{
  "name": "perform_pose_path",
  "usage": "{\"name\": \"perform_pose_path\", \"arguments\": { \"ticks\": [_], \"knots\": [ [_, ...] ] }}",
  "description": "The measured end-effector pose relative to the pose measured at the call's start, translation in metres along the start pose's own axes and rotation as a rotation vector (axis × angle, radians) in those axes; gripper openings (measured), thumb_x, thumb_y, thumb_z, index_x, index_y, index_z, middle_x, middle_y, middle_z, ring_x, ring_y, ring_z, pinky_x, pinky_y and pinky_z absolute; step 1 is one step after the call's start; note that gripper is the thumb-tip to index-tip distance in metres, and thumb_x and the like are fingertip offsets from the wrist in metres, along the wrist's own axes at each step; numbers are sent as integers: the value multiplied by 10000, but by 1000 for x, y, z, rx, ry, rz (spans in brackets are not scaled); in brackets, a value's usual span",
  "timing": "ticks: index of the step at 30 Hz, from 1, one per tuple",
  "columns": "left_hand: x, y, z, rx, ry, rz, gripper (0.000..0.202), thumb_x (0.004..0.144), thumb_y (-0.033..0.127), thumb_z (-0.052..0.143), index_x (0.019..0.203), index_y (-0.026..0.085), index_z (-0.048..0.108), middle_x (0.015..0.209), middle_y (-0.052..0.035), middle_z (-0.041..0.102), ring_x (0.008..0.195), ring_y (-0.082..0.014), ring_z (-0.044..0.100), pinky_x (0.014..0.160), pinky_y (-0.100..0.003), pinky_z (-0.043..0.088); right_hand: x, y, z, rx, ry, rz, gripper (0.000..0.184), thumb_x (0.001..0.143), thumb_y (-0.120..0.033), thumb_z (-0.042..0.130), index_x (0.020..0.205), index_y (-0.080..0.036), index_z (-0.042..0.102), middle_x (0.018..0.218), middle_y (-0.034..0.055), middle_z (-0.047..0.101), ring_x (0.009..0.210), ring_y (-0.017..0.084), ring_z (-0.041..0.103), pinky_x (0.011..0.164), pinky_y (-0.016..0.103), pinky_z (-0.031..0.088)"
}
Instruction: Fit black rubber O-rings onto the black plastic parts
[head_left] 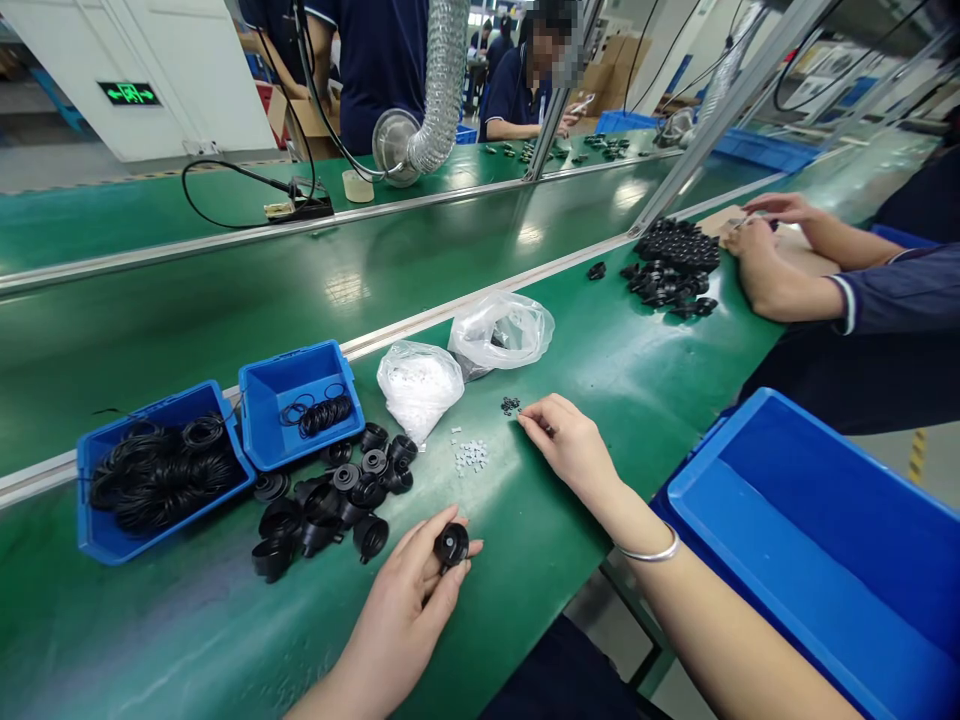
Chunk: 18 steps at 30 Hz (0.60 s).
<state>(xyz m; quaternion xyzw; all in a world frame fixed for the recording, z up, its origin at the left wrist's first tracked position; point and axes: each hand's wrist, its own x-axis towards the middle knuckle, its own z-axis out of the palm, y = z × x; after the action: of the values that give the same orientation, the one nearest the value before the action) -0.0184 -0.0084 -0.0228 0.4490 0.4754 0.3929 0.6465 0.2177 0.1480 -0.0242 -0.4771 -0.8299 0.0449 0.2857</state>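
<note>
My left hand (409, 600) grips a round black plastic cap (451, 545), its hollow side turned up toward me. My right hand (562, 440) reaches over the green table with thumb and forefinger pinched at the edge of a little heap of tiny black rings (510, 405); whatever the fingertips hold is too small to make out. Between the hands lie scattered small pale pieces (471, 457). A clear bag of white pieces (420, 385) stands behind them, and another open plastic bag (501, 335) with dark contents sits beside it. Left of my left hand is a pile of black caps (330, 505).
Two blue bins hold black rings: a fuller bin (169, 470) at left and a smaller bin (300, 405). A large blue crate (810, 560) stands at my right. Beyond it, a co-worker's hands (765, 235) work near a heap of black parts (675, 260). A metal rail (487, 300) borders the table.
</note>
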Motion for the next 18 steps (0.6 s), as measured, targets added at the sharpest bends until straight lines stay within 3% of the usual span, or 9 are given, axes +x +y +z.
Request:
{"name": "perform_pose_path", "arguments": {
  "ticks": [8, 14, 18],
  "knots": [
    [-1, -2, -1, 13, -4, -2, 403, 962, 311, 498, 1361, 344, 456, 1389, -64, 465, 1240, -261, 575, 1036, -385, 510, -27, -21, -3, -36, -111, -153, 219, 998, -210, 429, 949, -177, 641, 815, 75, 606, 774, 196, 604, 735, 320, 522],
    [0, -1, -1, 5, -5, -11, 419, 954, 311, 510, 1367, 348, 453, 1395, -64, 469, 1244, -265, 573, 1041, -392, 505, -24, -14, -8, 131, -96, -103, 187, 976, -254, 490, 1087, -194, 628, 933, 86, 620, 808, 197, 632, 732, 338, 555],
    [-1, -2, -1, -34, 2, -4, 412, 944, 305, 528, 1352, 330, 473, 1373, -65, 493, 1232, -266, 584, 1056, -401, 491, -18, -10, -7, 169, -138, -67, 165, 973, -256, 499, 1046, -202, 636, 915, 76, 614, 796, 196, 626, 719, 338, 552]
  ]
}}
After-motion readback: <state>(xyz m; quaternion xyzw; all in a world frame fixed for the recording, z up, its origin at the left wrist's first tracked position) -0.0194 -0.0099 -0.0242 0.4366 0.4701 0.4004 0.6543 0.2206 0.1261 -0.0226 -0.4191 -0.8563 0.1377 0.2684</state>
